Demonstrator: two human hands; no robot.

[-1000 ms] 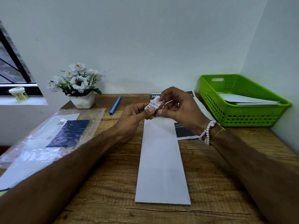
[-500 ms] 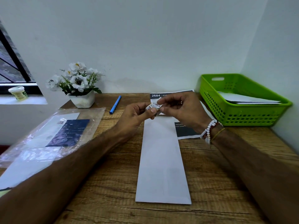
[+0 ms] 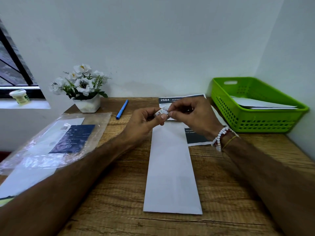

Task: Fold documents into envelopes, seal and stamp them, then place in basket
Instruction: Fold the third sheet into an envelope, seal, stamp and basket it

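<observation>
Bare bench (image 3: pixel 226 188) flanks the envelope (image 3: pixel 170 167) on either side; the green basket (image 3: pixel 255 124) stands off its far right corner. Above its far end, the left hand (image 3: pixel 143 122) and right hand (image 3: pixel 194 116) pinch a stamp (image 3: pixel 161 113) between closed fingers (image 3: pixel 171 114).

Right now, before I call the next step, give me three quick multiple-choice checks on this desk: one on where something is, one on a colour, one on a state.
1. Where does the green basket stand on the desk? A) far right corner B) near left corner C) centre
2. What colour is the pen? A) red B) blue C) black
3. How does the stamp stand to the white envelope? A) stuck on it B) pinched clear of it by the left hand and the right hand C) tucked under it
Answers: 1 A, it sits at the desk's far right end. 2 B, its barrel is blue. 3 B, fingertips of both hands pinch it, and the envelope's face is bare.
</observation>
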